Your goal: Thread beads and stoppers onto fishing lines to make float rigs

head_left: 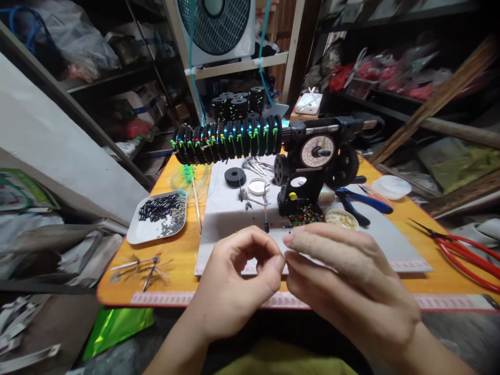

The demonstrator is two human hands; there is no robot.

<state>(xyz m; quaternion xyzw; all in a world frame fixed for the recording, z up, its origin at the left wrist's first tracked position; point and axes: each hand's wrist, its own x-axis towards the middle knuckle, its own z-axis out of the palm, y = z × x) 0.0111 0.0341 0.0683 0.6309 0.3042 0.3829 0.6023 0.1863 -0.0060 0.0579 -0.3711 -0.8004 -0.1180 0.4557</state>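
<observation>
Both hands are over the front of a white board (222, 255) on the orange table (179, 278). My left hand (244, 278) is closed, thumb and index fingertip pinched together; what lies between them is too small to make out. My right hand (347, 286) meets it at the fingertips, its fingers bent and pressed together, with a wrapped index finger; anything in it is hidden. Behind them a black machine (308, 166) carries a row of black spools (230, 138) with green threads and small coloured beads. A thin upright piece (266, 208) stands just beyond the fingertips.
At the left are a white tray of black and grey parts (156, 235) and loose wire pieces (146, 268). Blue-handled pliers (361, 200), a bowl of gold pieces (341, 219) and red-handled scissors (464, 255) lie right. A fan (216, 26) stands behind.
</observation>
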